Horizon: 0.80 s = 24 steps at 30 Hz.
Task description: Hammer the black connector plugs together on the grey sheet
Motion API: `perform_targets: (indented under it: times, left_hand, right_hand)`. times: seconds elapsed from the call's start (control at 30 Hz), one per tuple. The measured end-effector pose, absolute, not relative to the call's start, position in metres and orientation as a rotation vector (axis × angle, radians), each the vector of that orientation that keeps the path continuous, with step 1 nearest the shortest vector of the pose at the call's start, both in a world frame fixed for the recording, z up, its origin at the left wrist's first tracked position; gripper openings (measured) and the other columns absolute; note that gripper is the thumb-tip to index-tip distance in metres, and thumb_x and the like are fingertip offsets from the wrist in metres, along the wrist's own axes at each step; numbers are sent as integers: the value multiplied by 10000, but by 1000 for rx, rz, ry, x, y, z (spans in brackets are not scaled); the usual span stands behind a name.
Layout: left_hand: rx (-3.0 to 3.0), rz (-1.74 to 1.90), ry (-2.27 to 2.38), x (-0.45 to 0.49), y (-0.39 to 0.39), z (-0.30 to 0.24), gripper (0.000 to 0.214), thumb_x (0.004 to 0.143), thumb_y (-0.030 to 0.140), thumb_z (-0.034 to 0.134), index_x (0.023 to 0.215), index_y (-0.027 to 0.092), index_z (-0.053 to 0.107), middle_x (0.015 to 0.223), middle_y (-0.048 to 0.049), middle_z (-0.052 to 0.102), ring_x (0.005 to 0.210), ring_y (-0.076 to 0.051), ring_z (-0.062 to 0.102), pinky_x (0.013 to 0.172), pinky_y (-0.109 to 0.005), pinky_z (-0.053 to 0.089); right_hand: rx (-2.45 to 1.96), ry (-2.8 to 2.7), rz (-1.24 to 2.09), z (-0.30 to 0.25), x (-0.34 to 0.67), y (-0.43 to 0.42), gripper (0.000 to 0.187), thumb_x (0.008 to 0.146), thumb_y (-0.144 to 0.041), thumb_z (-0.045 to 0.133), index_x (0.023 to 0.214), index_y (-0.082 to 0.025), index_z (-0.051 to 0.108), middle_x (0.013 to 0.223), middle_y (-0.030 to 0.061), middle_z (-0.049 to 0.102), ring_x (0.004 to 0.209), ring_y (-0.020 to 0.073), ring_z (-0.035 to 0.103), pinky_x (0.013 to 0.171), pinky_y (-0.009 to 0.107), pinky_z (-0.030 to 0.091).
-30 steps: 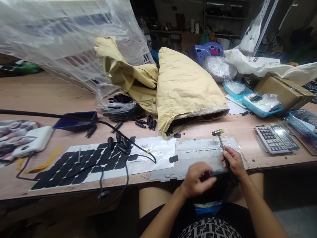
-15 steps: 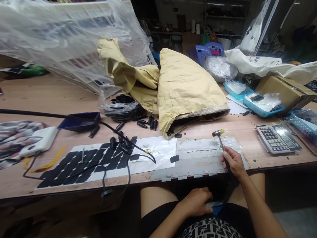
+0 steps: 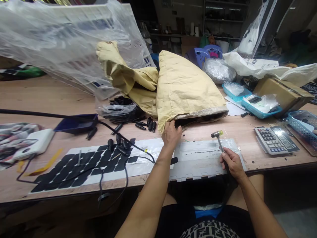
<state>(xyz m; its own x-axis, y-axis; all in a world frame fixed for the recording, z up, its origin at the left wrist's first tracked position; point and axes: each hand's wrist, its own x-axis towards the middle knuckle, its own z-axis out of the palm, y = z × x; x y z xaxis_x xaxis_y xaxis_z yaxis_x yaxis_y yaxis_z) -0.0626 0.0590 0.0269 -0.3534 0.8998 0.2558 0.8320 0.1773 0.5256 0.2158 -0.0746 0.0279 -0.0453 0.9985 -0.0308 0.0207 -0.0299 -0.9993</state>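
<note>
My left hand [image 3: 171,134] reaches to the front mouth of a large yellow sack [image 3: 189,87]. Its fingertips go in under the sack's edge and are hidden, so I cannot tell what they touch. In my right hand [image 3: 232,162] is a small mallet [image 3: 220,140], held by its handle with the metal and yellow head up. A greyish-white flat board [image 3: 198,162] lies below the mallet at the table's front edge. Left of it is a white sheet [image 3: 148,147] with rows of black rounded patches [image 3: 81,162]. Several black tapered cylindrical parts [image 3: 119,143] stand and lie on that sheet.
A black cable [image 3: 119,134] crosses the left side. Near it are a dark blue tray [image 3: 76,124] and a white device [image 3: 34,143]. A plastic bag of black parts [image 3: 121,109] sits beside the sack. On the right are a calculator [image 3: 276,140], blue baskets [image 3: 262,112] and a cardboard box [image 3: 282,94].
My left hand has moved from my lap up and forward to the sack's mouth. My right hand still holds the mallet in nearly the same place. The view has shifted slightly.
</note>
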Motion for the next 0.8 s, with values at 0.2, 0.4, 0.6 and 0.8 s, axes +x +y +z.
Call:
perform_targets:
  times: [0.2, 0.4, 0.6, 0.8]
  left_hand:
    - [1606, 720, 2553, -59, 79, 22, 246, 879, 323, 579, 1083, 192, 622, 1201, -142, 550, 1008, -292, 618, 796, -393, 489]
    - [1513, 714, 2528, -63, 78, 23, 233, 862, 328, 608, 1029, 176, 666, 1127, -152, 628, 1047, -325, 605, 833, -424, 474]
    - [1664, 941, 2116, -47, 31, 25, 250, 860, 345, 632, 1064, 226, 713, 1016, -64, 677, 917, -236, 622, 766, -327, 476]
    - [1972, 798, 1473, 7, -6, 16, 167, 820, 305, 706, 971, 248, 749, 911, -9, 651, 870, -176, 602, 756, -284, 458]
  right_hand:
    - [-1203, -1240, 1262, 26, 216, -74, 392, 873, -448, 618, 1134, -156, 620, 635, -42, 579, 410, 93, 489, 427, 242, 389]
    - [-1194, -1232, 1259, 23, 218, -73, 389, 878, -439, 620, 1146, -156, 617, 638, -46, 576, 412, 87, 484, 429, 238, 387]
    - [-1183, -1213, 1283, 23, 218, -73, 382, 876, -433, 626, 1134, -152, 610, 638, -47, 580, 408, 82, 486, 421, 229, 377]
    - [-1192, -1229, 1273, 25, 217, -73, 406, 881, -433, 614, 1164, -142, 608, 641, -49, 572, 411, 80, 476, 427, 230, 369]
